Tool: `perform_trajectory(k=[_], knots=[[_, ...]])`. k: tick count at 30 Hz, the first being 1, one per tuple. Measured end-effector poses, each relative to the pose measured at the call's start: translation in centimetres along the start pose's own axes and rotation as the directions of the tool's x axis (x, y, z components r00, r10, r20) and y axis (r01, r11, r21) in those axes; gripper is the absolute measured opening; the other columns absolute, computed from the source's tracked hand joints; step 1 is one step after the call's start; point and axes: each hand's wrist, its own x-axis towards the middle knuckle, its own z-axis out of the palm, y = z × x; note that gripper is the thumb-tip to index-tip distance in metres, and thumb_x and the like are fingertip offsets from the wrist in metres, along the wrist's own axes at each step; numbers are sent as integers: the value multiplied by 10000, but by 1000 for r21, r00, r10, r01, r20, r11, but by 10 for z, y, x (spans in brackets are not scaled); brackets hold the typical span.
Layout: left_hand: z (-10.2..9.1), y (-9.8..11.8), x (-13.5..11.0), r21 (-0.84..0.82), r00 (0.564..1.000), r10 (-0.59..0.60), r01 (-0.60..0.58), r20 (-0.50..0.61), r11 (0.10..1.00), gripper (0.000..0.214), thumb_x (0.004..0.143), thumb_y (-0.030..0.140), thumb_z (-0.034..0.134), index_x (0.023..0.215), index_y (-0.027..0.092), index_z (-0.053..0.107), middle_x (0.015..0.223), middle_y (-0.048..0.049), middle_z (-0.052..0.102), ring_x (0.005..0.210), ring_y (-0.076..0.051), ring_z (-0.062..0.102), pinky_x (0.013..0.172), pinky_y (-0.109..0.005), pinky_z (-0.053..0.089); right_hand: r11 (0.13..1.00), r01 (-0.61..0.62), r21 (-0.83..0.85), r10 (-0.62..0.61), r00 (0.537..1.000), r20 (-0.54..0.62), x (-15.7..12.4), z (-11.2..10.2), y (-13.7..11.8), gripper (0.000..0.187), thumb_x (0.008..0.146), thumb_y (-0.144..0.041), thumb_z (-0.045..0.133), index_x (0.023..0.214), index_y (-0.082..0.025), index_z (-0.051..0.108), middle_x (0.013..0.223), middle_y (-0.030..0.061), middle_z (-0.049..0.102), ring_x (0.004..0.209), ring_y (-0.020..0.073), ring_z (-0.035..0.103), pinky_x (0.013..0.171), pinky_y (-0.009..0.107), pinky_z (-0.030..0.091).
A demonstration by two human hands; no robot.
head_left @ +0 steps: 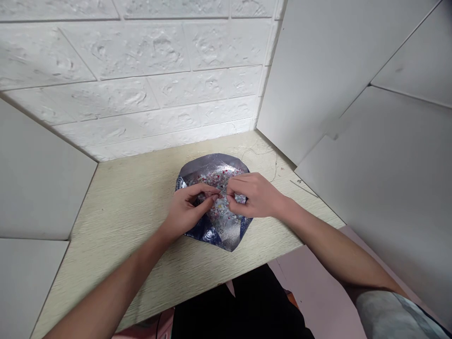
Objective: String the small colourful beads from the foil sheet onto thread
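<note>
A shiny blue and silver bag (231, 238), folded open like a shallow bowl, lies on the table. Inside it are many small beads (221, 214), mostly clear and white, with some red and yellow ones. Over the beads, my left hand (189, 205) pinches something tiny between thumb and forefinger. My right hand (252, 194) is closed too, its fingertips pinched just to the right of the left ones. A thin, thread-like line seems to run between the two pinches, but it is too fine to make out.
The pale wooden table (134, 202) is bounded by a white brick-pattern wall (141, 52) behind and white panels (318, 61) on the right and left. A loose thread (276, 165) and a thin needle-like piece (303, 188) lie at the right, near the panel.
</note>
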Motion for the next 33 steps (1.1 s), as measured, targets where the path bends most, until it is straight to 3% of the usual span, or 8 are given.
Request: perform_trajectory(k=[10,33], knots=[[-1,1,0,-102,999,-50,50,2,994,145,781,254,718,915,198,734,836,-24,744,778,-139,690,698,-199,531,999,35,-10,-36,996,-81,1,1,0,133,810,-158,450,683,-197,465,595,-53,489,545,77,396,527,225,345],[-1,-1,1,-59,995,-82,79,-57,995,128,697,281,788,810,225,763,797,-12,755,737,-139,682,668,-206,536,996,85,-2,-85,989,-123,-1,1,0,122,775,-133,477,675,-200,458,581,-66,470,532,69,361,505,220,319]])
